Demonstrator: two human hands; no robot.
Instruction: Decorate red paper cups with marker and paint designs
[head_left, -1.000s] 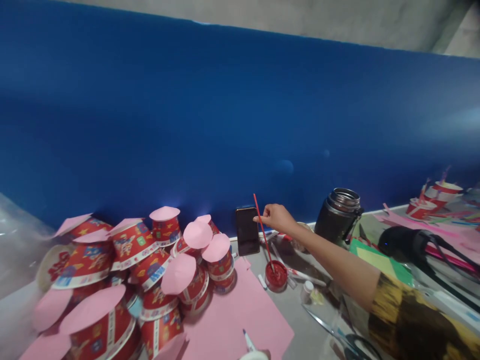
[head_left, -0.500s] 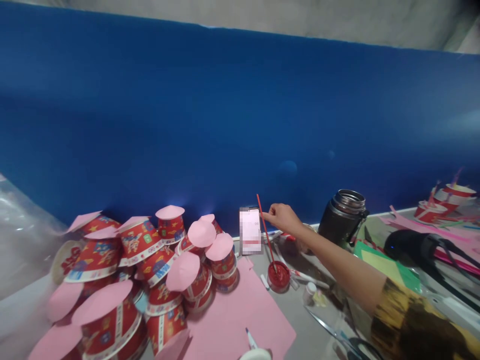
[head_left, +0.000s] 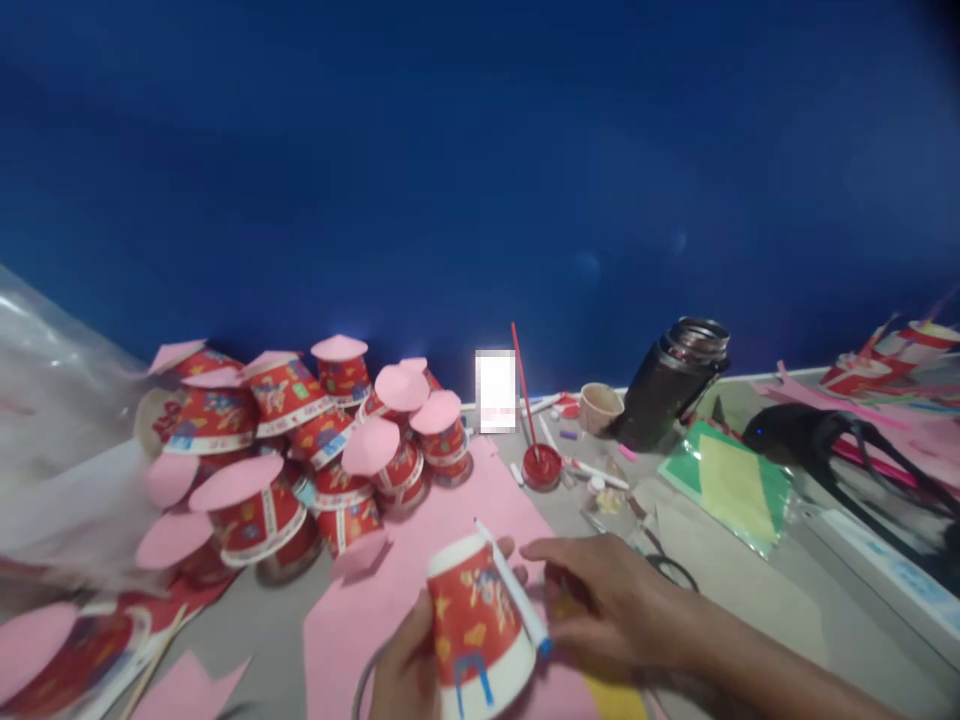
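My left hand (head_left: 405, 650) is wrapped round a red printed paper cup (head_left: 472, 610), its wide white rim downward and tilted, with a blue shape drawn near the rim. A white marker pen (head_left: 517, 595) with a blue end lies slantwise along the cup's right side, close to my left fingertips, which show behind the cup. Just right of the pen is my right hand (head_left: 615, 600), slightly blurred, its fingers apart and holding nothing that I can see. Under the hands lies a pink paper sheet (head_left: 480, 510).
Piled at left are several red paper cups (head_left: 281, 395) topped with pink paper discs. A phone (head_left: 496, 392), blurred out, leans by the blue wall. Beyond my hands stand a small red pot (head_left: 541, 467) with a stick and a black flask (head_left: 667, 390). Scissors (head_left: 671, 570) lie at right.
My right hand has come back from beside the phone to the cup. The view has tipped down, bringing my left hand with the cup and pen into sight.
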